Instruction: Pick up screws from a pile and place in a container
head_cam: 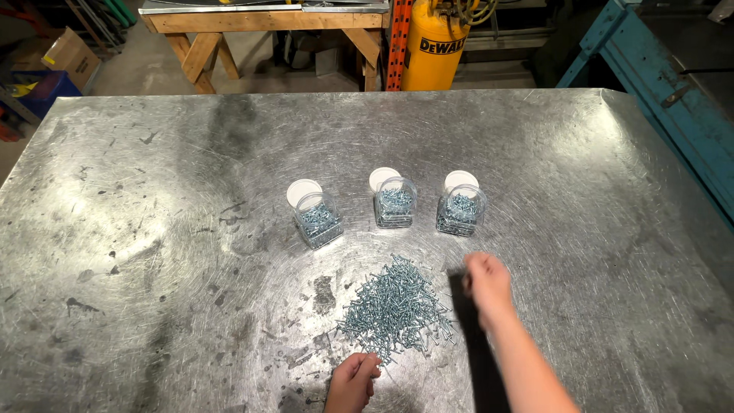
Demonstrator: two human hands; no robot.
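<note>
Silvery screws [395, 304] are being sorted from a pile: some look pinched in the closed left hand [353, 380]; the blurred right hand's [486, 281] grip cannot be told. A carry to a clear jar [395, 203] seems called for.

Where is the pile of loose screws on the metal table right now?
The pile of screws lies near the table's front edge, between the left hand and right hand, before the three jars.

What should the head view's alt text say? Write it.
Two bare hands, left hand and right hand, flank a loose pile of silver metal screws on a scratched steel table, below three open clear plastic jars of screws.
</note>
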